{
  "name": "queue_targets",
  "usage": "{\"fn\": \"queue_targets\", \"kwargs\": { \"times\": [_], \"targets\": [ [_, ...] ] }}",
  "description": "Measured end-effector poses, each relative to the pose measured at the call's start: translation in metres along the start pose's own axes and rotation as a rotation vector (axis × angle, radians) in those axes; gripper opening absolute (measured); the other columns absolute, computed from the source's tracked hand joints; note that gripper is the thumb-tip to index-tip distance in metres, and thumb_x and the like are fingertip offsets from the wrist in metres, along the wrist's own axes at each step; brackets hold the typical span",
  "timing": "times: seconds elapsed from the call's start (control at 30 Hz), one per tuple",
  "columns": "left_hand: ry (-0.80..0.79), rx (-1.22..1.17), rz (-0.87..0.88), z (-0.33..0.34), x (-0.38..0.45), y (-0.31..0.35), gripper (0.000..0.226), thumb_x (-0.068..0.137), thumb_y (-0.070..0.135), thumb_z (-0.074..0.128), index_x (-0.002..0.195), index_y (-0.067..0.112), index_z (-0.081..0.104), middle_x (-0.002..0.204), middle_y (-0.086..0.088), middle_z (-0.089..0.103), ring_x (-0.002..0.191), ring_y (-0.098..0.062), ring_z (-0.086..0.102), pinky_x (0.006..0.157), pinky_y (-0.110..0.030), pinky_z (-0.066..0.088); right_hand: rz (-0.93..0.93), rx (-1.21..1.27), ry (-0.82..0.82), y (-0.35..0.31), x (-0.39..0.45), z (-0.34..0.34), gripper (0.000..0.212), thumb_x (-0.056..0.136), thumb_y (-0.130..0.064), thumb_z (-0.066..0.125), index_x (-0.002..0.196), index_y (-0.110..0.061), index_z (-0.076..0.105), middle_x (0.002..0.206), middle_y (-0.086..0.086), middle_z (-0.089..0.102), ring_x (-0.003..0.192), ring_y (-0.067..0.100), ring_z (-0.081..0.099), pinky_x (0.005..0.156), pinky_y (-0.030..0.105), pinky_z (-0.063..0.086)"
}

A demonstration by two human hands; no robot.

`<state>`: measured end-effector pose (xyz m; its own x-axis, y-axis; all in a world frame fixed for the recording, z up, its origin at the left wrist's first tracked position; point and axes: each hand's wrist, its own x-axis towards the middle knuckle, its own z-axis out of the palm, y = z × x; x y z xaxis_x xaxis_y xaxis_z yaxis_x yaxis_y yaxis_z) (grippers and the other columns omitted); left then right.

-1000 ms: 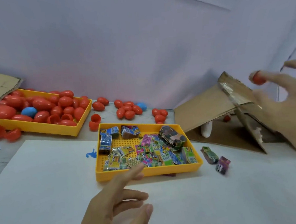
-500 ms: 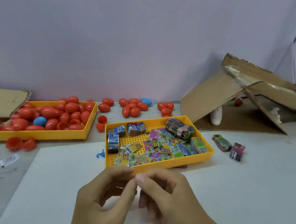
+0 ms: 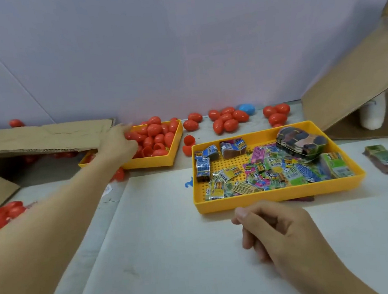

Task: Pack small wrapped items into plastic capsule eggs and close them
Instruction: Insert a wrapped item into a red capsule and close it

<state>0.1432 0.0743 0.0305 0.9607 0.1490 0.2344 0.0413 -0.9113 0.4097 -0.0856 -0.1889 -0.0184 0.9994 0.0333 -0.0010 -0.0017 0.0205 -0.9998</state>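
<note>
A yellow tray (image 3: 152, 162) at the back left holds several red capsule eggs (image 3: 154, 129) and open halves. My left hand (image 3: 118, 142) reaches into that tray's left part, fingers stretched out over the eggs; it is blurred. A second yellow tray (image 3: 276, 197) at centre right holds several small wrapped items (image 3: 274, 174) and a larger dark camouflage-patterned object (image 3: 301, 142). My right hand (image 3: 274, 229) rests just in front of this tray, knuckles up and fingers curled under. Whatever is inside its fingers is hidden.
Loose red eggs (image 3: 229, 119) and a blue egg (image 3: 246, 109) lie along the back wall. A cardboard flap (image 3: 40, 138) overhangs the egg tray's left end. More cardboard (image 3: 347, 80) leans at right. Two wrapped items (image 3: 386, 158) lie outside the tray. More red eggs (image 3: 3, 215) sit far left.
My hands, together in front of the item tray half a second ago, have parted. The left hand has reached out to the egg tray; the right stays near the item tray. The view has turned left.
</note>
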Motion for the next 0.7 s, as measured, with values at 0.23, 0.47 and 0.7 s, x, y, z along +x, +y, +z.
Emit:
{"fn": "queue_targets", "kwargs": {
  "times": [0.23, 0.47, 0.7],
  "targets": [
    [0.175, 0.312, 0.3, 0.011, -0.008, 0.011, 0.034, 0.09, 0.019, 0.069, 0.123, 0.009, 0.067, 0.135, -0.018, 0.059, 0.136, -0.04, 0.038, 0.112, -0.046, 0.032, 0.019, 0.028, -0.01, 0.002, 0.002, -0.002, 0.021, 0.091, -0.035, 0.062, 0.077, -0.025, 0.072, 0.06, 0.001, 0.065, 0.045, 0.007, 0.049, 0.047, 0.015, 0.039],
    [0.043, -0.436, 0.696, 0.002, -0.154, 0.08, 0.032, 0.083, 0.025, 0.078, 0.113, 0.016, 0.07, 0.099, 0.007, 0.071, 0.086, -0.013, 0.067, 0.073, -0.026, 0.056, 0.026, 0.144, 0.051, -0.005, 0.0, -0.002, 0.03, 0.096, -0.036, 0.058, 0.076, -0.018, 0.072, 0.058, 0.001, 0.06, 0.045, 0.009, 0.047, 0.041, 0.016, 0.037],
    [-0.132, -0.819, 0.472, 0.015, -0.234, 0.085, 0.037, 0.071, 0.032, 0.079, 0.106, 0.036, 0.07, 0.094, 0.013, 0.073, 0.075, -0.015, 0.064, 0.065, -0.02, 0.051, -0.023, 0.094, -0.045, -0.013, -0.003, -0.013, 0.042, 0.086, -0.055, 0.058, 0.069, -0.018, 0.069, 0.064, 0.008, 0.067, 0.044, 0.013, 0.05, 0.038, 0.014, 0.035]
  ]
}}
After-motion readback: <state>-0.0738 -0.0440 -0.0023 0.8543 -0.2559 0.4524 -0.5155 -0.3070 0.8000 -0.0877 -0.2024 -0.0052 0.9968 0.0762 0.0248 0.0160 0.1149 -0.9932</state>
